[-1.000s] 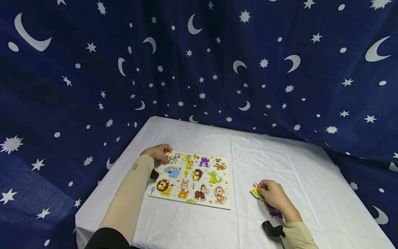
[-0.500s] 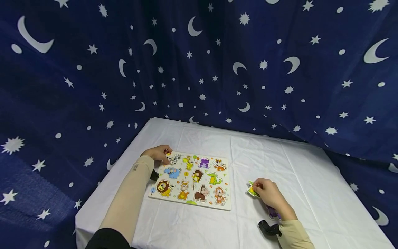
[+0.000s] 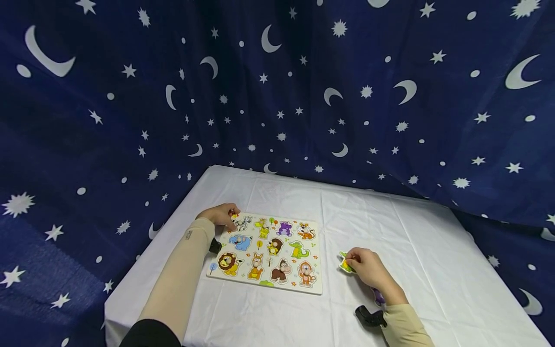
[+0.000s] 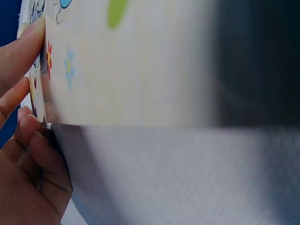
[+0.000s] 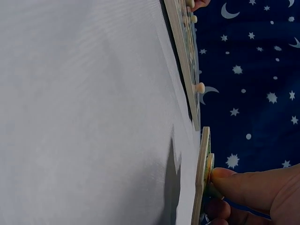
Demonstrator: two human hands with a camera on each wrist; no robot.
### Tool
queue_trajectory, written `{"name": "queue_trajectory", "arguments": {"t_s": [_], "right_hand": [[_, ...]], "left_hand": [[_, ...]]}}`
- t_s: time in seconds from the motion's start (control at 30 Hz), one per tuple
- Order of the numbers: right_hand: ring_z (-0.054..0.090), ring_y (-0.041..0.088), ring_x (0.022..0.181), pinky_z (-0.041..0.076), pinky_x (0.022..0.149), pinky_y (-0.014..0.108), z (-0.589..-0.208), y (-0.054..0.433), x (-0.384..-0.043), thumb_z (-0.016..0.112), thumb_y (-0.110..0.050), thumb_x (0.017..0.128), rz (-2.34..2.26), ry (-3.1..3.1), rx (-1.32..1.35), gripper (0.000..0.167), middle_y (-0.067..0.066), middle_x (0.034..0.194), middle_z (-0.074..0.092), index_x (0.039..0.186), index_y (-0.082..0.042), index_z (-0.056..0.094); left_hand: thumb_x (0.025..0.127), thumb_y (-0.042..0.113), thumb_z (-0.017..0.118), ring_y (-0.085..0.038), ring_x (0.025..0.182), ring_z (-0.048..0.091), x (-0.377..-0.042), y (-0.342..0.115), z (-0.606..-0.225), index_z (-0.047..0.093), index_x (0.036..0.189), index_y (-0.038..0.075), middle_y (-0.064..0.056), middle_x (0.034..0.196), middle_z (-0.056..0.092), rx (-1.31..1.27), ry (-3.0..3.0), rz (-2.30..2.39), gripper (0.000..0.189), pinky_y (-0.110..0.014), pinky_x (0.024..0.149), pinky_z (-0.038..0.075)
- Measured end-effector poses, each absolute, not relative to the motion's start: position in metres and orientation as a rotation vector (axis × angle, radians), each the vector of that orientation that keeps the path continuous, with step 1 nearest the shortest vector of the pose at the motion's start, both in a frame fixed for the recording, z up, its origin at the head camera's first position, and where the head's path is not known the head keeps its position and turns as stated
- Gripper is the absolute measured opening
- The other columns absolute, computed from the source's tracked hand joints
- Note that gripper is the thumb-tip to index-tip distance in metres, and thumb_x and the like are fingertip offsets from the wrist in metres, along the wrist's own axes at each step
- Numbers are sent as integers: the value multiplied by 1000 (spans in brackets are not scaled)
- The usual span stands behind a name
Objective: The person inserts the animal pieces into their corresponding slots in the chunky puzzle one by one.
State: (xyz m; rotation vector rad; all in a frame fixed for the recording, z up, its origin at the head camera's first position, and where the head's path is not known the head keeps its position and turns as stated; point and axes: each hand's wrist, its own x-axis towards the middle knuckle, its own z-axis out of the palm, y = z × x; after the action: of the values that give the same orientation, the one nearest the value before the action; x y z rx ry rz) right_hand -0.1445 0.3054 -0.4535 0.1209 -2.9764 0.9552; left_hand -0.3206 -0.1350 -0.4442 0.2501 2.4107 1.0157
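A flat puzzle board (image 3: 238,277) with animal pictures lies on the white cloth. At its far left corner my left hand (image 3: 218,215) grips the edge; in the left wrist view the thumb (image 4: 28,51) lies on the board's face. Right of the board, my right hand (image 3: 370,270) pinches a green and yellow puzzle piece (image 3: 344,264) between thumb and fingers. In the right wrist view this wooden piece (image 5: 201,178) stands edge-on, its shadow on the cloth. A purple puzzle piece (image 3: 379,297) lies partly hidden beneath my right wrist.
The white-clothed table (image 3: 269,323) reaches back to a dark blue curtain (image 3: 243,96) with moons and stars. A black wrist-worn device (image 3: 370,317) sits at my right wrist. Small wooden knobs (image 5: 200,88) stick up from the board.
My right hand has moved left toward the board, carrying the green and yellow puzzle piece. My left hand has stayed on the board's corner.
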Motion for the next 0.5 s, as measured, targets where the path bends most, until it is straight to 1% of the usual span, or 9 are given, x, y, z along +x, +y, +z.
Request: {"name": "queue_trajectory", "arguments": {"t_s": [0.17, 0.3, 0.4, 0.5], "right_hand": [[47, 11, 65, 39, 59, 25, -453, 303, -144, 65, -3, 92, 962, -2971, 162, 5, -1, 74, 61, 89, -5, 69], [48, 10, 67, 40, 61, 24, -452, 298, -146, 65, -1, 91, 973, -2967, 185, 6, -1, 75, 63, 88, -4, 69], [48, 10, 66, 39, 61, 25, -451, 292, -149, 65, 0, 91, 982, -2964, 191, 8, -1, 74, 61, 87, -5, 68], [47, 11, 66, 39, 62, 25, -450, 287, -152, 64, 0, 92, 980, -2960, 214, 9, -1, 73, 60, 86, -6, 67]], "left_hand": [[77, 2, 82, -23, 102, 46, -320, -133, -446, 54, 130, 4, -11, 111, 50, 243, 2430, 1004, 60, -35, 93, 39], [77, 2, 82, -24, 104, 47, -321, -134, -446, 55, 131, 4, -12, 115, 52, 249, 2439, 990, 60, -36, 95, 40], [78, 3, 82, -24, 105, 47, -319, -134, -445, 54, 133, 4, -13, 118, 52, 258, 2445, 984, 61, -37, 96, 41], [78, 3, 82, -24, 104, 47, -318, -134, -445, 54, 134, 3, -13, 118, 52, 259, 2438, 1006, 62, -37, 94, 41]]}}
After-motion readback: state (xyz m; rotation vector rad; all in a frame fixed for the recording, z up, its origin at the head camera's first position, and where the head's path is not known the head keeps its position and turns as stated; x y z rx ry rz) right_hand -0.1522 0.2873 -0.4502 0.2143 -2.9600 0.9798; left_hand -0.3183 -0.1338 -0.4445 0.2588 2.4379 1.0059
